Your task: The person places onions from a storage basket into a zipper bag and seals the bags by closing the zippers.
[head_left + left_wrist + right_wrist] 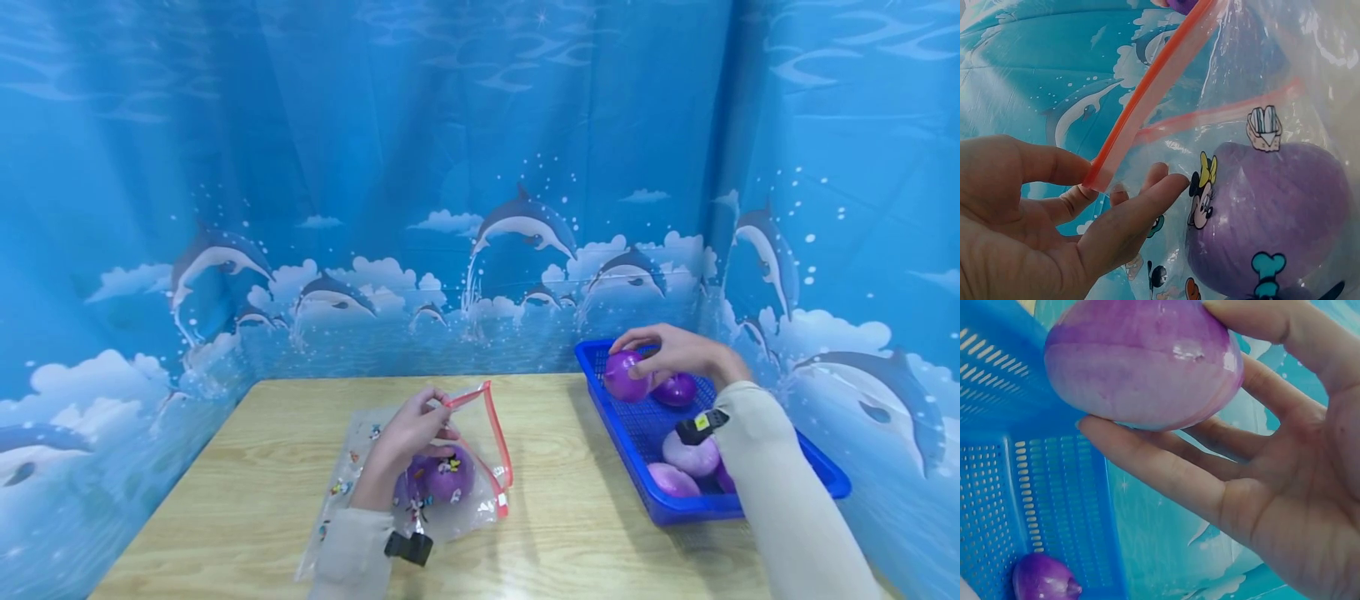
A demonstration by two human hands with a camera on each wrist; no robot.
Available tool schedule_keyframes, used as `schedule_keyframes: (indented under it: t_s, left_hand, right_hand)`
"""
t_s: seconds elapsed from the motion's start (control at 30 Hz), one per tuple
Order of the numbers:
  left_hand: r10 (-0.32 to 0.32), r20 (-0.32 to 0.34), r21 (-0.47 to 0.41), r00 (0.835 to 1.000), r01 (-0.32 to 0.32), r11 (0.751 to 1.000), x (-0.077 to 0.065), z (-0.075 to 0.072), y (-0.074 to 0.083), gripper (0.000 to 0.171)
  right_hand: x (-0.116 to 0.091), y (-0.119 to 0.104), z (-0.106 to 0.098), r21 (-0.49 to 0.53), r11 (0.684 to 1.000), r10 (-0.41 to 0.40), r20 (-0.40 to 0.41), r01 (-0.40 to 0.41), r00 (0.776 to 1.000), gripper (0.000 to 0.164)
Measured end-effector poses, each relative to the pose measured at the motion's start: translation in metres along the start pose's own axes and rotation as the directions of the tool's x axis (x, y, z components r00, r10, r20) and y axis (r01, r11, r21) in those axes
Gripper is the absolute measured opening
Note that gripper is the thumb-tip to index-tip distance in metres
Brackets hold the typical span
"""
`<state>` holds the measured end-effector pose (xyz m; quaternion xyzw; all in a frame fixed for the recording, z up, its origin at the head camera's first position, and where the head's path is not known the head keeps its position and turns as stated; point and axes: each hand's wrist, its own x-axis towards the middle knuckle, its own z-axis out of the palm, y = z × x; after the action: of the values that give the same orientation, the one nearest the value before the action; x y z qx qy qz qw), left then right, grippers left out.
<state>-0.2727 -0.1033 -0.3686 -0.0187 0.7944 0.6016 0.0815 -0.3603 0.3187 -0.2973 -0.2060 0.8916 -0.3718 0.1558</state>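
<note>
Wood-grained tabletop (247,483), glossy rounded onion (624,377), filmy bag (465,518)

The right hand (1291,475) holds a shiny onion (1144,369), dark purple on top and pale pink below. One finger goes under it, and another touches its top right side. On the left is a blue basket (1063,500) with lots of little holes. A darker onion (1044,578) sits inside. Light blue cloth (1154,512) hangs behind.

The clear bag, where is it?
In the head view, the bag lies on the table, left of the basket, and the left hand pinches its red edge.
</note>
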Motion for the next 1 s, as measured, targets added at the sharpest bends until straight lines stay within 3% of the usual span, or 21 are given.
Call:
schedule_keyframes:
  t_s: [0.5, 0.87, 1.0]
  left_hand:
    - [-0.017, -0.010, -0.006, 1.000, 0.017, 1.000, -0.001, 0.000, 0.005, 0.013]
    - [-0.005, -0.023, -0.019, 1.000, 0.004, 1.000, 0.000, 0.001, 0.006, 0.013]
    - [0.010, -0.018, -0.027, 1.000, -0.010, 1.000, -0.001, 0.000, 0.006, 0.012]
  right_hand:
    - [0.013, -0.025, 0.023, 0.002, 0.998, -0.058, 0.038, 0.058, 0.998, 0.053]
    - [0.030, -0.043, 0.058, -0.020, 0.996, -0.084, 0.047, 0.085, 0.995, 0.048]
    - [0.034, -0.050, 0.070, -0.042, 0.990, -0.134, 0.060, 0.137, 0.989, 0.050]
